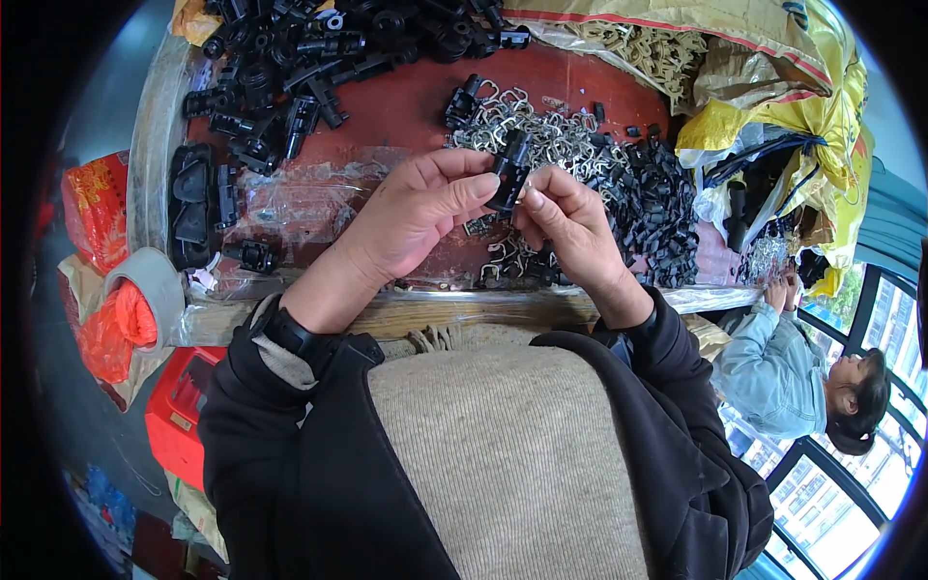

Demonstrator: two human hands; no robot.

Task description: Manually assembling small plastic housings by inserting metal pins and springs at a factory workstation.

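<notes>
My left hand (437,198) grips a black plastic fitting (512,159), tubular with cut-outs, between thumb and fingers above the table. At the fitting's lower right side, my right hand (572,217) is closed in a pinch; what its fingertips hold is too small to make out. Just beyond the hands lies a pile of silvery metal clips (527,118). To their right is a heap of small black plastic pieces (657,208), with some spread near the front edge. Another black fitting (464,101) lies beside the clips.
A large pile of black plastic parts (290,72) covers the far left of the red tabletop (387,106). A black tray (193,208) is at the left edge. Yellow woven sacks (773,106) stand right, one with tan clips (652,58). A co-worker (788,353) works at the right end.
</notes>
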